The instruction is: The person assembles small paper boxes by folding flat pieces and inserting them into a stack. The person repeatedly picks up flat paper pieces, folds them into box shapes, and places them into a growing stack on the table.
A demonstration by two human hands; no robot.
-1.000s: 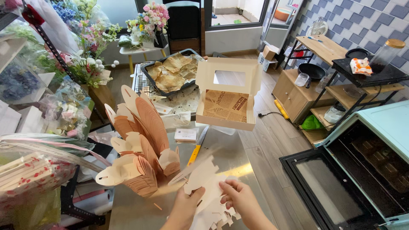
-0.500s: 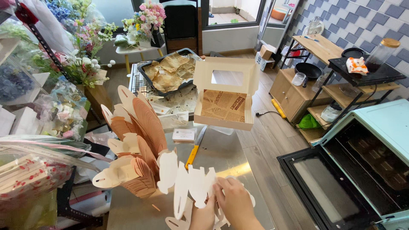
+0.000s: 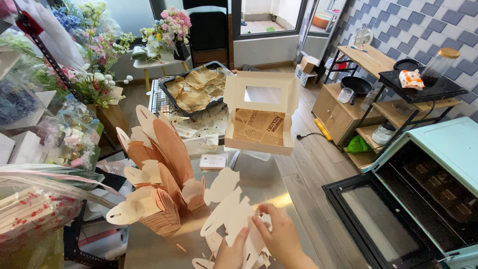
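flat box blank (image 3: 230, 216): pale die-cut card, unfolded, held tilted above the near edge of the table (image 3: 264, 184), just right of the stack
right hand (image 3: 283, 238): fingers (image 3: 263, 219) closed on the blank's right edge, thumb side pinching card
left hand (image 3: 230, 253): low in frame, partly cut off; one finger up against the blank's lower middle, rest seems curled under; grip looks closed on the card but not fully visible
more blanks (image 3: 214, 256): few loose pieces under the hands, at bottom edge
blank stack (image 3: 162, 187): fanned bundle of the same card, brown and cream sides, standing on the table left of the hands, touching nothing held
step, judged: separating and opening one blank for folding
doing it well: keep both hands at opposite edges, bend along the scored lines only, support the middle so thin tabs don't crease; keep it apart from the stack so flaps don't snag
small card (image 3: 212, 161): white, flat on the table past the stack
open box (image 3: 260, 117): assembled, window lid up, printed paper liner inside, at far end of the table
baking tray (image 3: 196, 89): dark, crumpled parchment in it, behind the box
oven (image 3: 423, 199): mint, door down, right of the table
flowers (image 3: 167, 27): bouquets back left, well apart
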